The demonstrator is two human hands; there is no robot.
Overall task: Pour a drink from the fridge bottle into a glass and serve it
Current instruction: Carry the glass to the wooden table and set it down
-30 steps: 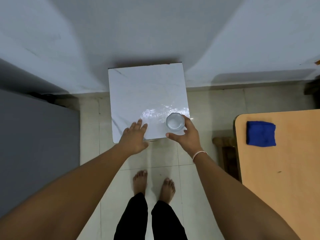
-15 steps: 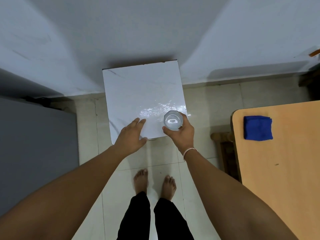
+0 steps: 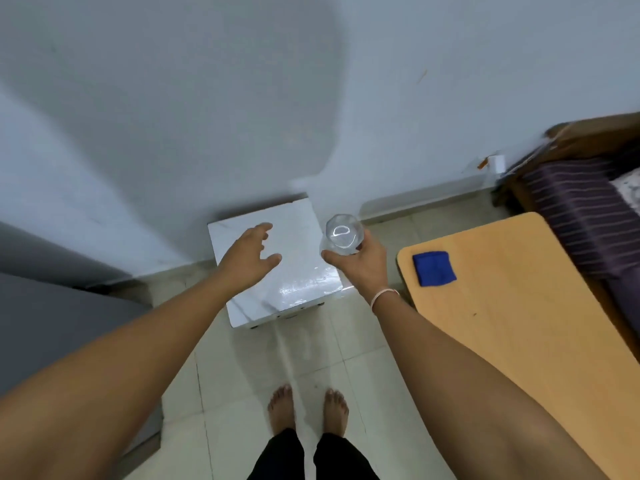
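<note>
Glass is sitting in the grasping right hand, held above the right edge of the white tabletop. The left hand is hovering over it, fingers spread, gripping nothing. A blue cloth is lying on the wooden tabletop.

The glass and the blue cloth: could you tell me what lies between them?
In the head view, only bare floor tile and the wooden table's edge separate glass and blue cloth.

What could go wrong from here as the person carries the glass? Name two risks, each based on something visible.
1. The right hand holds the glass only around its lower part, out in the air past the white table's edge; a slip could drop it onto the tiled floor.
2. The person's bare feet would then be exposed to shards.
</note>
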